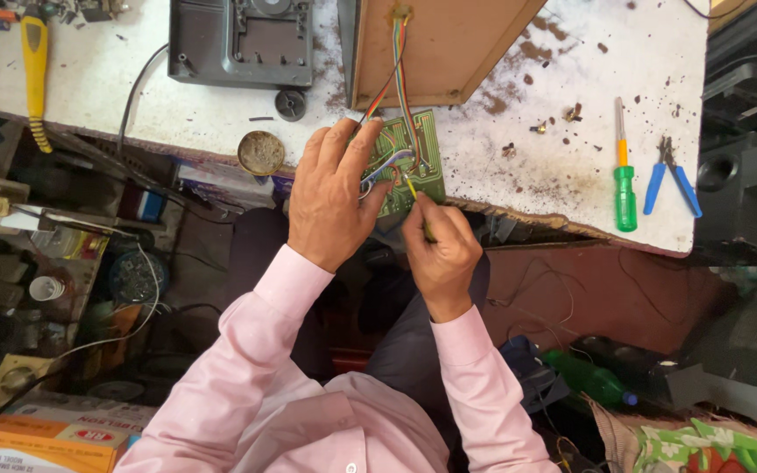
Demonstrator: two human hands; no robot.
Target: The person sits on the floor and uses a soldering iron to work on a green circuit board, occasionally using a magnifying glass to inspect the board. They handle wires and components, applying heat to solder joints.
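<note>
The left hand (330, 197) clamps the green circuit board (424, 153) at the tabletop (571, 149) edge; the right hand (440, 250) pinches a thin tool (411, 187) against it, mid-probe; steady tip placement is needed.

Stained white workbench (571, 105), perhaps cluttered shelves (37, 254) below

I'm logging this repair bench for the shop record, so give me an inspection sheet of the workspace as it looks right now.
Surface: white worktop, stained and speckled with brown debris.
Job's things: green circuit board at the bench edge; thin yellow-handled tool tipped onto it.
Clutter: green screwdriver, blue-handled pliers, yellow tool, round tin, grey casing, wooden panel.
Grippers: left hand holds the board; right hand grips the tool.
Cables: coloured ribbon wires run from panel to board; black cable crosses the worktop.
Surroundings: crowded shelves left, green bottle below.
</note>
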